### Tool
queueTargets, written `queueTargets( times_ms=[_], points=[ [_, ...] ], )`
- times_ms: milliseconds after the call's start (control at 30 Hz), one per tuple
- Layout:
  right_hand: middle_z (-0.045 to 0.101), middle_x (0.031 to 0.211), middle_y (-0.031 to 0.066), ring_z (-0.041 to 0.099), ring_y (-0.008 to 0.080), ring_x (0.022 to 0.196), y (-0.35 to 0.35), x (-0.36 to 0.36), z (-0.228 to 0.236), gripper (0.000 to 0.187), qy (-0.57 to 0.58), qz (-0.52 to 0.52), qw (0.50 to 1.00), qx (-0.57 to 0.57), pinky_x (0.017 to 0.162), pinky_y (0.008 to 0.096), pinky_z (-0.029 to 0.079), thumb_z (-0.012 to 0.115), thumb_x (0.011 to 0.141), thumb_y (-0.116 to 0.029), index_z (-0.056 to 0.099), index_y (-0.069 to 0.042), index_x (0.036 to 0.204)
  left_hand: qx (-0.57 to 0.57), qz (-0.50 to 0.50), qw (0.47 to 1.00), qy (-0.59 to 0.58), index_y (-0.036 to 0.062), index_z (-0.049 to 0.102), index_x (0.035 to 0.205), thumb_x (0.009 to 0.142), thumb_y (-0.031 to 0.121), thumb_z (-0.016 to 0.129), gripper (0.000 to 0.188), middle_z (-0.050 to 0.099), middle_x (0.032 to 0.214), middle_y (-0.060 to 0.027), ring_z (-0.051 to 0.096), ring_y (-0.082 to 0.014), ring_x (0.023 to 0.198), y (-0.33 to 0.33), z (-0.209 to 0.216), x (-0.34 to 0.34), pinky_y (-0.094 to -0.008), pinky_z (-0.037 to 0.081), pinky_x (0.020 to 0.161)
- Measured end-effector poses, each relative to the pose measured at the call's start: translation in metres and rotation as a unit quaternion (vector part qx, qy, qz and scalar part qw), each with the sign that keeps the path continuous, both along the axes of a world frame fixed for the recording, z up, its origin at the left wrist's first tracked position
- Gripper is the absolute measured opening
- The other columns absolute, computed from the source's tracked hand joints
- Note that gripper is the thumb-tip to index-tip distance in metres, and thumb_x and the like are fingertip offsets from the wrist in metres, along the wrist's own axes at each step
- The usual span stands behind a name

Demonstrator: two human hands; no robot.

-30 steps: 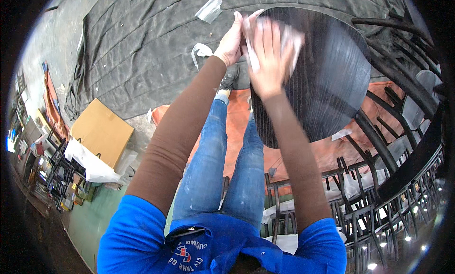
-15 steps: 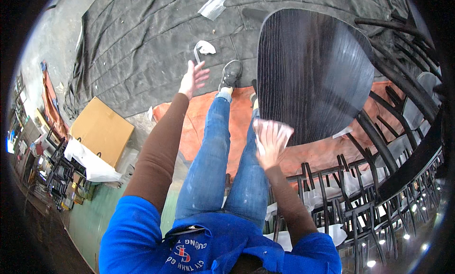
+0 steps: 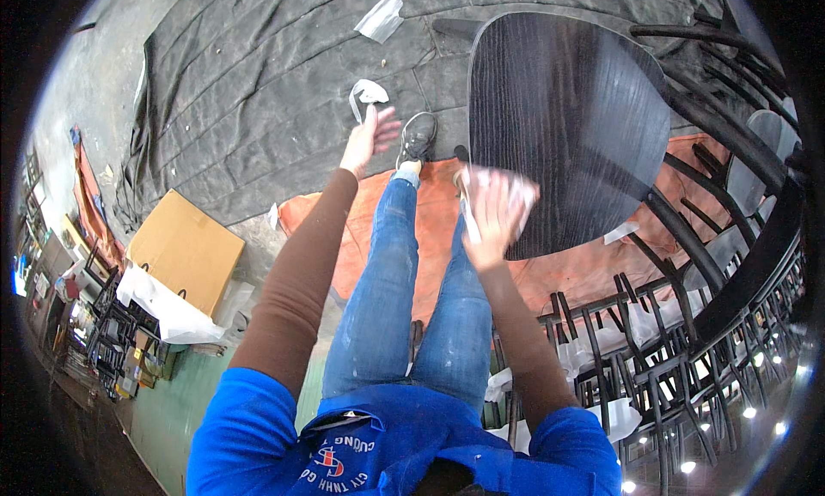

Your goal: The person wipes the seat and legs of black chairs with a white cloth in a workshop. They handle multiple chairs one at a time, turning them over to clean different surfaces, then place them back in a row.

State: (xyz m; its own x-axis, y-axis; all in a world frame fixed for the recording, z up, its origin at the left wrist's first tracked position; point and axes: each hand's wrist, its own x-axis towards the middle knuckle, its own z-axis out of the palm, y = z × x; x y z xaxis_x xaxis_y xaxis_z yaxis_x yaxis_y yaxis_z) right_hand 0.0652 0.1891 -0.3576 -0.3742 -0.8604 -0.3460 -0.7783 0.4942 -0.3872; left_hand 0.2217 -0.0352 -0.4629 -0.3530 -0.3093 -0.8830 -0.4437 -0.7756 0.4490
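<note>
A black chair seat (image 3: 576,135) with visible wood grain stands on my right, rounded at its corners. My right hand (image 3: 491,217) presses a whitish, pink-tinged cloth (image 3: 527,190) against the seat's near left edge; hand and cloth are blurred by motion. Part of the cloth hangs down beside the wrist. My left hand (image 3: 369,139) is held out in the air over the dark floor sheet, left of the seat, fingers apart and holding nothing. Just beyond it on the sheet lies a crumpled white scrap (image 3: 369,91) with a strip attached.
Black chair frames (image 3: 644,359) crowd the right side and lower right, with white wrapping among them. Wrinkled dark sheeting (image 3: 258,92) covers the floor ahead, and an orange sheet (image 3: 344,230) lies under my feet. To the left sits a cardboard box (image 3: 189,251). Another white scrap (image 3: 381,19) lies far ahead.
My right hand has slid the cloth forward along the seat's left edge. My left hand has shifted a little to the right and remains empty.
</note>
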Motion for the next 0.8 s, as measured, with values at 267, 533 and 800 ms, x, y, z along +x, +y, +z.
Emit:
queueTargets(
  times_ms=[267,533,800],
  points=[
    [0.033,0.149,0.0178,0.024,0.0336,0.142,-0.062,-0.033,-0.024,0.063,0.078,0.021,0.996,-0.047,0.108,0.0637,0.013,0.058,0.082,-0.028,0.042,-0.004,0.138,-0.012,0.022,0.999,-0.043,0.0129,0.045,0.14,0.093,0.068,0.025,0.075,0.059,0.128,-0.0101,0.056,-0.0221,0.114,0.008,-0.007,0.024,-0.038,0.042,0.093],
    [0.028,0.152,0.0132,0.019,0.0266,0.144,-0.172,-0.047,-0.038,0.074,0.146,0.0,0.976,-0.162,0.111,0.06,0.013,0.061,0.075,-0.024,0.035,-0.006,0.143,0.021,-0.067,0.99,-0.123,0.0113,0.046,0.139,0.093,0.067,0.028,0.074,0.06,0.125,-0.0121,0.059,-0.0221,0.109,0.084,0.011,0.065,-0.0386,0.044,0.091],
    [0.038,0.147,0.015,0.03,0.0281,0.14,0.15,0.01,0.016,0.063,-0.03,0.025,0.999,-0.029,0.111,0.0612,0.013,0.058,0.08,-0.016,0.042,-0.004,0.14,0.03,-0.05,0.995,-0.077,0.0098,0.039,0.143,0.094,0.066,0.027,0.076,0.058,0.127,-0.0139,0.057,-0.0242,0.113,0.112,0.015,0.028,-0.0416,0.043,0.094]
  ],
)
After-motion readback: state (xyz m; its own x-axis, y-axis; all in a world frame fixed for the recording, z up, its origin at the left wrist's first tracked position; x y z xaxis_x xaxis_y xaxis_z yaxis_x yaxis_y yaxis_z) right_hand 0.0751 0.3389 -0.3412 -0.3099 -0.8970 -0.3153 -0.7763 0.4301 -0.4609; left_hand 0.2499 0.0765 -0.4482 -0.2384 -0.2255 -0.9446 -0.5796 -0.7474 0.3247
